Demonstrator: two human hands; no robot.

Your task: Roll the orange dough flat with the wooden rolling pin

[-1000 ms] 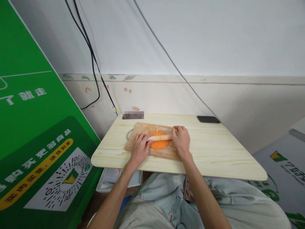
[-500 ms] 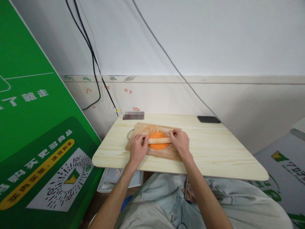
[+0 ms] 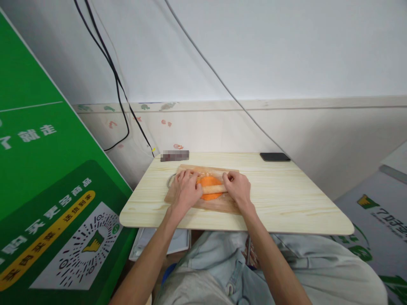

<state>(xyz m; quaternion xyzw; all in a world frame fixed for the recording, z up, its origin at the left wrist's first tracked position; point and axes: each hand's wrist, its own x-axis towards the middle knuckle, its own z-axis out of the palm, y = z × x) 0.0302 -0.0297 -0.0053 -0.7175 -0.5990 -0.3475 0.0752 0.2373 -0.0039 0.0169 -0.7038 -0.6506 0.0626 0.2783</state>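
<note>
The pale worktop [image 3: 295, 203] bore a wooden board [image 3: 218, 205] on its left half. Below the near edge, toward the left corner, sat a white tray [image 3: 181, 246], contents too indistinct to name. The left hand [image 3: 186, 190] lay over the left end of a rolling pin [image 3: 213, 189], fingers spread toward the far edge; whether they gripped was unclear. The right hand [image 3: 238, 186] pinched the other end. Beneath it, on the board, lay an orange disc [image 3: 209, 181]. Half a second earlier, the left hand had covered less of that disc.
</note>
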